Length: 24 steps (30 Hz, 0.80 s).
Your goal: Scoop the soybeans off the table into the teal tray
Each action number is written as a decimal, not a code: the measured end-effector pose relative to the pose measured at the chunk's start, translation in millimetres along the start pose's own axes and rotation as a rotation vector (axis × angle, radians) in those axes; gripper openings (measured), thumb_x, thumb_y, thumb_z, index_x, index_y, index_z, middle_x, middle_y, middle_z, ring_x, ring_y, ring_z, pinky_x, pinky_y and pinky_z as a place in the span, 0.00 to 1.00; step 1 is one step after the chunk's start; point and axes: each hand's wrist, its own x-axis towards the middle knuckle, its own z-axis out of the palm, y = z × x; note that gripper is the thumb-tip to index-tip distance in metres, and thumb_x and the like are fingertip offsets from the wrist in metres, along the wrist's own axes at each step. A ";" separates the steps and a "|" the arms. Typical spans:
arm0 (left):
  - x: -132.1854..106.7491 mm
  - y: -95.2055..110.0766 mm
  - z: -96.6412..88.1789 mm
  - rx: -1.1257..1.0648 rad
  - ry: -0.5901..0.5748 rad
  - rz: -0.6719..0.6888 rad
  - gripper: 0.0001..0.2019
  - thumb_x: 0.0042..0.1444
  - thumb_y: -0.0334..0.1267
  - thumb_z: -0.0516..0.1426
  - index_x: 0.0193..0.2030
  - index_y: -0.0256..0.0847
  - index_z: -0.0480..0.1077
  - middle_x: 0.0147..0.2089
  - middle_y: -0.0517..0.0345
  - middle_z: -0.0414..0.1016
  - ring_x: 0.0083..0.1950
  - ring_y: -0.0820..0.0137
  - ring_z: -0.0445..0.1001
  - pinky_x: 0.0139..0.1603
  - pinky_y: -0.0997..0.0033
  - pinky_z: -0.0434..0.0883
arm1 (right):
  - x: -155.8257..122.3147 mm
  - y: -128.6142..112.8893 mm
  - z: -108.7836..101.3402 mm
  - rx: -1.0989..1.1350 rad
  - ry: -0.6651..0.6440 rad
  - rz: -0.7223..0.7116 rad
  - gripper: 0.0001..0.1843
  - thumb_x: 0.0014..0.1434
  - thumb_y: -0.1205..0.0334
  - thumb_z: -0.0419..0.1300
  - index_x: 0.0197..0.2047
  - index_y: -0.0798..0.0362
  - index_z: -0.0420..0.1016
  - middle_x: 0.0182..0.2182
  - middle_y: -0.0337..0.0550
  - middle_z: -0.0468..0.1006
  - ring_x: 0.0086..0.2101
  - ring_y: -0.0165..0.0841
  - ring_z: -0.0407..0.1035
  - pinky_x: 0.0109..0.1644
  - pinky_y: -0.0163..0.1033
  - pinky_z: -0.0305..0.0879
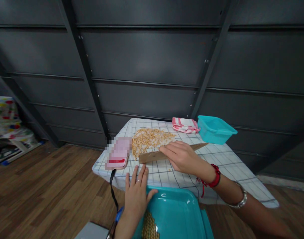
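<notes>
My right hand (pixel 182 156) lies over a long strip of brown cardboard (pixel 152 156), fingers pressed on it, just in front of a spread heap of small yellow grains (pixel 149 139) on the checked tablecloth (pixel 216 159). My left hand (pixel 137 192) rests flat with fingers stretched out on the near-left rim of a teal tray (pixel 179 212). Some grains (pixel 150 227) sit in the tray at its near edge. A ring shows on the left hand; a red string and a metal bangle are on the right wrist.
A teal plastic tub (pixel 215 129) stands at the table's far right, a pink-and-white folded cloth (pixel 185 125) beside it. A pink object (pixel 118 153), partly blurred, lies at the table's left with a dark strap hanging down. Grey metal wall behind; wooden floor to the left.
</notes>
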 end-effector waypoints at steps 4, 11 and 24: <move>-0.1 -0.4 0.1 -0.010 -0.013 -0.009 0.34 0.49 0.61 0.43 0.57 0.40 0.58 0.57 0.49 0.64 0.58 0.55 0.58 0.58 0.49 0.50 | 3.5 -3.9 4.7 -0.019 -0.004 0.012 0.15 0.52 0.73 0.45 0.41 0.60 0.67 0.26 0.44 0.70 0.29 0.31 0.61 0.32 0.37 0.57; -2.3 -2.0 2.3 0.025 0.089 0.009 0.34 0.49 0.61 0.43 0.55 0.38 0.61 0.54 0.46 0.67 0.55 0.56 0.61 0.58 0.50 0.49 | 1.6 -8.1 -8.4 0.013 -0.025 0.004 0.14 0.55 0.71 0.45 0.41 0.59 0.67 0.27 0.44 0.70 0.29 0.31 0.60 0.32 0.37 0.56; -1.9 -2.8 0.5 0.015 0.113 0.007 0.34 0.48 0.62 0.43 0.52 0.39 0.63 0.48 0.46 0.70 0.52 0.57 0.63 0.57 0.50 0.51 | -0.9 -28.3 3.0 -0.046 0.058 -0.077 0.12 0.59 0.72 0.45 0.40 0.61 0.68 0.28 0.45 0.72 0.29 0.30 0.62 0.33 0.37 0.57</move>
